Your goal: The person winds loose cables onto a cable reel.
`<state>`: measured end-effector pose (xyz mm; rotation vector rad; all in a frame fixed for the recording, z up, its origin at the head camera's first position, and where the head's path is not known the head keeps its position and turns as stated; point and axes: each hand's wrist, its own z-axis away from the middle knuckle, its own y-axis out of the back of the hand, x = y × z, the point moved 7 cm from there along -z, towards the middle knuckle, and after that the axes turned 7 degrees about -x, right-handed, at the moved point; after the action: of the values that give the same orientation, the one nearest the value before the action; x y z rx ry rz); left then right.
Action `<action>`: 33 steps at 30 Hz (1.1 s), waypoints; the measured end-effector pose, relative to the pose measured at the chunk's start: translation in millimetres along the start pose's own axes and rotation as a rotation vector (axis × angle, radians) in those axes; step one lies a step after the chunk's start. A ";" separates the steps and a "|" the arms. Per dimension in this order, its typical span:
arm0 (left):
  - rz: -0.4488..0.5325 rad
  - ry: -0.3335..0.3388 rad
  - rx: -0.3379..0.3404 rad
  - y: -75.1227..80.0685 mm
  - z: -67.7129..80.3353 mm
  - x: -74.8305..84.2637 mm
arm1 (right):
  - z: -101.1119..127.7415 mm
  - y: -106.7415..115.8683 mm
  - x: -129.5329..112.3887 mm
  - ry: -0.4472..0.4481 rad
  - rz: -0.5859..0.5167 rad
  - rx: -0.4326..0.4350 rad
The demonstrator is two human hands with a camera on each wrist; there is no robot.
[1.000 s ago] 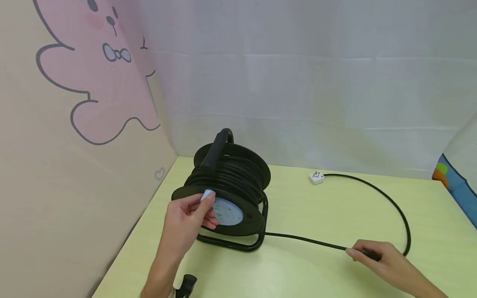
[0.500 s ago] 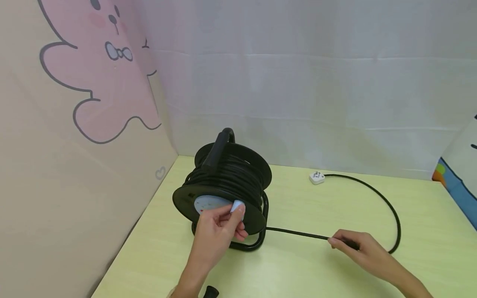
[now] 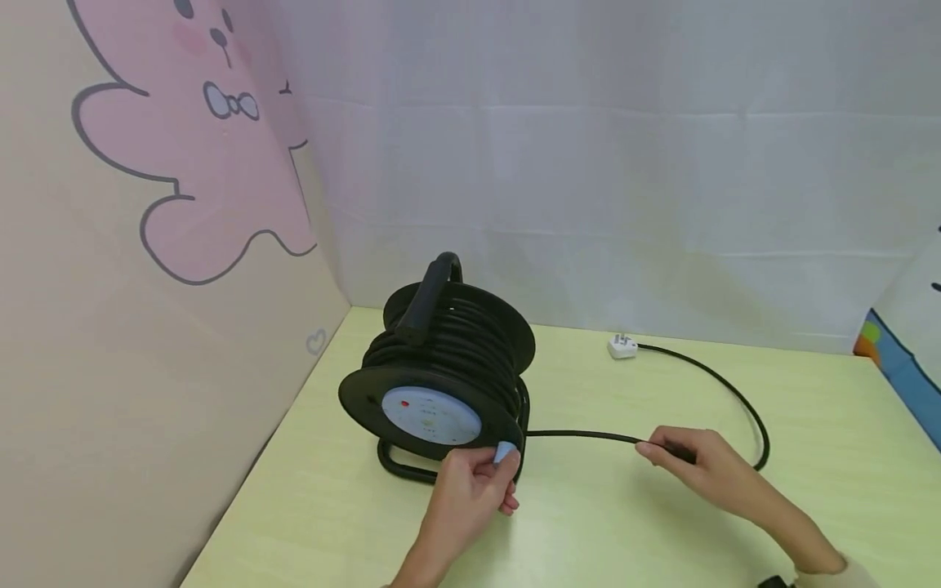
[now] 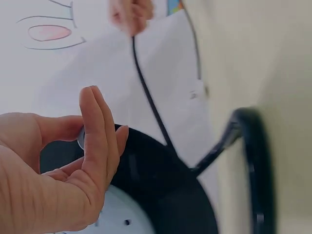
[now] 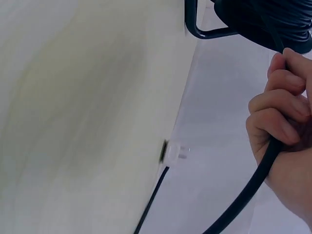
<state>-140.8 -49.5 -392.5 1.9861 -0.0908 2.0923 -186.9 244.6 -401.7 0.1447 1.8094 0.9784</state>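
Observation:
A black cable reel [image 3: 459, 351] stands on the table, wound with black cable and faced with a pale blue socket panel [image 3: 434, 415]. At the lower right of its front disc, my left hand [image 3: 470, 490] pinches a small light blue knob [image 3: 504, 452] between thumb and fingers. To the right, my right hand [image 3: 706, 465] grips the loose black cable [image 3: 581, 434], which runs from the reel through the curled fingers. Beyond that hand the cable curves back to a white plug [image 3: 622, 346], lying prongs up. In the right wrist view, fingers [image 5: 275, 109] wrap round the cable.
The reel rests on a black tubular frame [image 3: 404, 471] with a carrying handle [image 3: 430, 298] on top. Behind the pale yellow table [image 3: 588, 523] hangs a white curtain [image 3: 625, 180]. A wall with a pink cartoon bear [image 3: 213, 163] borders the left side.
The left hand has carried the knob round from the disc's upper middle to its lower right, turning the disc. The right hand has moved left toward the reel, and the cable's loop has shrunk.

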 end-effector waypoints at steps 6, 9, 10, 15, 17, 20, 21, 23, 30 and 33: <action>-0.130 0.062 0.062 16.3 0.8 -36.5 | 5.8 14.9 -0.4 -0.017 0.040 0.010; -0.170 0.091 0.085 28.4 2.6 -49.2 | 7.9 19.8 -2.0 -0.015 0.043 0.001; -0.173 0.101 0.089 32.0 3.1 -52.5 | 8.7 21.1 -2.6 -0.012 0.046 -0.004; -0.122 0.141 0.083 46.4 4.4 -63.6 | 14.5 30.4 -4.1 -0.010 0.055 0.006; -0.089 0.163 0.078 51.0 4.8 -67.0 | 17.5 34.9 -4.3 -0.012 0.063 0.019; -0.050 0.197 0.078 58.4 5.7 -71.8 | 22.5 40.6 -3.8 -0.018 0.077 0.029; -0.038 0.207 0.081 61.2 6.0 -73.4 | 24.2 42.2 -3.2 -0.022 0.079 0.031; -0.016 0.226 0.092 66.9 6.7 -76.7 | 27.8 45.6 -1.3 -0.035 0.080 0.036; -0.001 0.258 0.189 94.6 12.2 -80.5 | 40.9 58.0 6.0 -0.090 0.094 0.072; 0.008 0.280 0.259 109.9 16.0 -78.4 | 45.3 62.7 7.1 -0.108 0.110 0.086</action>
<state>-147.3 -170.2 -454.8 1.7978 0.2361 2.4704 -173.4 314.6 -371.0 0.3477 1.7596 0.9511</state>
